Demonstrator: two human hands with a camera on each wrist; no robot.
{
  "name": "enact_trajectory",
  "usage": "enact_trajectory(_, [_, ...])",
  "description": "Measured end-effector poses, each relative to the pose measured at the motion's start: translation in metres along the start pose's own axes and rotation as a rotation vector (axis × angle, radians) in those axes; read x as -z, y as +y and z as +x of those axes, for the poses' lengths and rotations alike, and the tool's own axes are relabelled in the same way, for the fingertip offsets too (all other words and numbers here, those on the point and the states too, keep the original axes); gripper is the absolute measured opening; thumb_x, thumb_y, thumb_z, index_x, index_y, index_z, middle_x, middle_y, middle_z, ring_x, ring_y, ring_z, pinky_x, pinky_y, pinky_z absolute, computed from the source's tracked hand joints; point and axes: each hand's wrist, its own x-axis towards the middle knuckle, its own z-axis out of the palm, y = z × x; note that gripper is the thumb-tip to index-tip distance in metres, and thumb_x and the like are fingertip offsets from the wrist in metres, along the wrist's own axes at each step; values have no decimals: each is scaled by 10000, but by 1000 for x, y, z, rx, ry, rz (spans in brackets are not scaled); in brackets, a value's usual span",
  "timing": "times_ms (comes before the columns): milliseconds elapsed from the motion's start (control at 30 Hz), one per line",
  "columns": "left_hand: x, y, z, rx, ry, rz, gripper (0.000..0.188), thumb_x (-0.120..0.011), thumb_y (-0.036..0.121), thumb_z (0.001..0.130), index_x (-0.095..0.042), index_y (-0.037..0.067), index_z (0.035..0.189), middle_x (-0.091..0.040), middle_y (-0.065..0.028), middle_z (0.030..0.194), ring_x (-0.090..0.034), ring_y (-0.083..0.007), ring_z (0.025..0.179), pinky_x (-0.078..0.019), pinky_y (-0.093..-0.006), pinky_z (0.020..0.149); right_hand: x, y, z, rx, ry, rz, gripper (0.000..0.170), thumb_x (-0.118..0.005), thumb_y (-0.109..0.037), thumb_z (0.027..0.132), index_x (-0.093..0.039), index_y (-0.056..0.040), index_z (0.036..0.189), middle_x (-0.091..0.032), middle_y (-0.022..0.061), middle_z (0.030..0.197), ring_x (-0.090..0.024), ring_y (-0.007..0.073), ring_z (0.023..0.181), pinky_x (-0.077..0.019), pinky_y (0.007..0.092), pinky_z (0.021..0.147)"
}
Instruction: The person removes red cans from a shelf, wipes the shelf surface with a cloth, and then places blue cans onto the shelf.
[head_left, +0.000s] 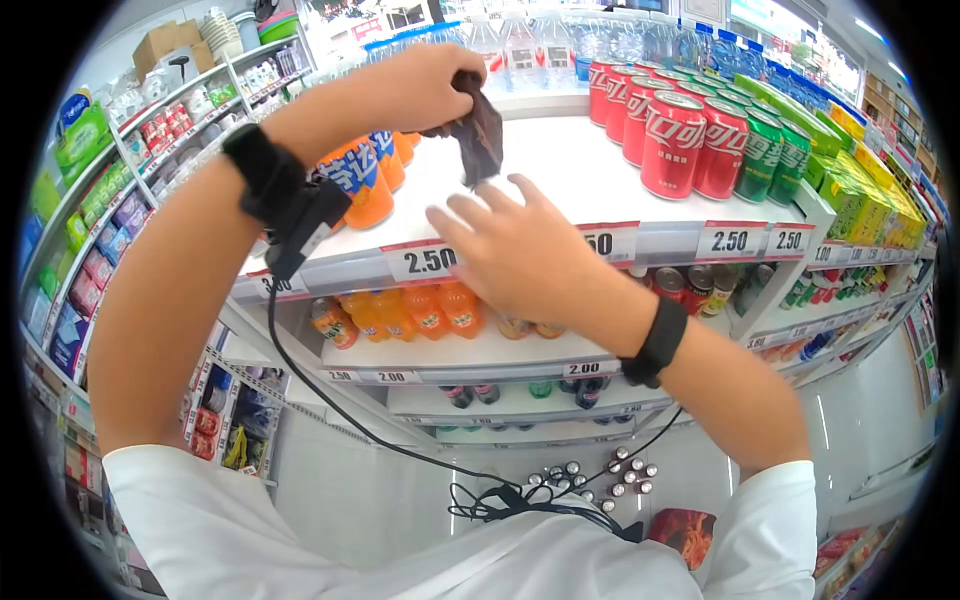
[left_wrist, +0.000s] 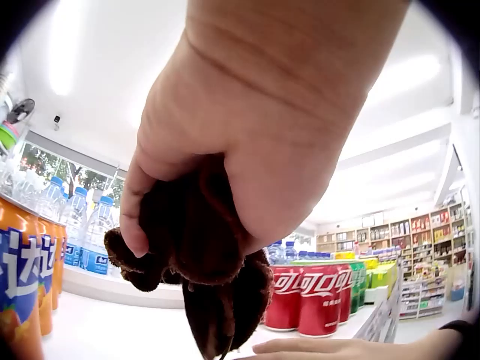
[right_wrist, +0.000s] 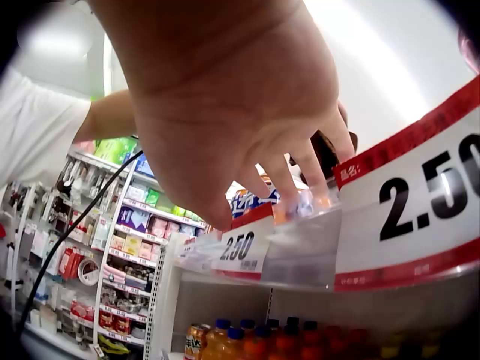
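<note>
1. One dark cloth (head_left: 482, 135) hangs bunched over the white top shelf (head_left: 570, 150) of a store display, between the canned drinks; whether its lower end touches the surface cannot be told.
2. The left hand (head_left: 435, 80) clamps the cloth, thumb and fingers around its upper part, while the right hand (head_left: 525, 245), fingers apart and gripping nothing, reaches over the shelf's front edge beside the cloth's tip. Contact there is uncertain.
3. A wipe-down appears in progress: the cloth is in hand, and a stretch of shelf lies between the cans. How much has been wiped does not show; finishing that stretch is probably what remains.
4. Flanking the work: at least three orange cans (head_left: 365, 205) at left; at right, about eight red cans (head_left: 672, 150) and, beside them, at least four green cans (head_left: 760, 155).
5. Along the shelf's edge, four tags (head_left: 730, 240) appear to read 2.50, one partly hidden by the right hand.
6. Behind, water bottles (head_left: 522, 40) stand too crowded to count.
7. Below, more than ten loose cans (head_left: 617, 490) stand on the floor, possibly awaiting a place above.
</note>
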Motion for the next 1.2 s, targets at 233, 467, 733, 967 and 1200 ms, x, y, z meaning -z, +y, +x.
enact_trajectory(233, [-34,-32,40,13,-77,100,236,-562,88,830,-626,-10,1035,-697,-207,926,-706,-342,779,-558,-403,686,-4,-5,-4,58,1,25,268,-644,-124,773,-679,-25,1019,-633,57,867,-627,229,900,-468,442,940])
enact_trajectory(467, [-49,-42,58,-40,-78,217,264,-594,111,828,-629,21,1074,-675,-216,961,-670,-372,832,-538,-428,757,-4,4,6,-19,50,133,177,-645,-128,707,-656,-118,883,-574,13,858,-580,211,830,-455,364,804])
enact_trajectory(733, [-47,-39,49,50,-187,127,237,-587,95,821,-623,31,1047,-686,-200,917,-686,-342,798,-548,-405,724,22,35,3,-26,-87,135,92,-673,-117,754,-702,-170,824,-613,-1,786,-606,194,832,-453,345,749])
enact_trajectory(967, [-56,-35,37,236,-276,-6,215,-572,121,836,-609,24,1025,-688,-204,915,-690,-330,819,-549,-407,718,31,57,-13,33,-118,292,152,-661,-116,818,-697,-132,965,-615,36,834,-591,228,781,-467,368,724])
enact_trajectory(1200, [-65,-6,24,492,-707,179,543,-413,414,948,-528,13,1295,-666,-192,1081,-707,-325,807,-594,-402,665,22,68,-23,178,-89,237,249,-613,-92,780,-638,-140,1023,-586,28,774,-601,212,744,-504,341,647])
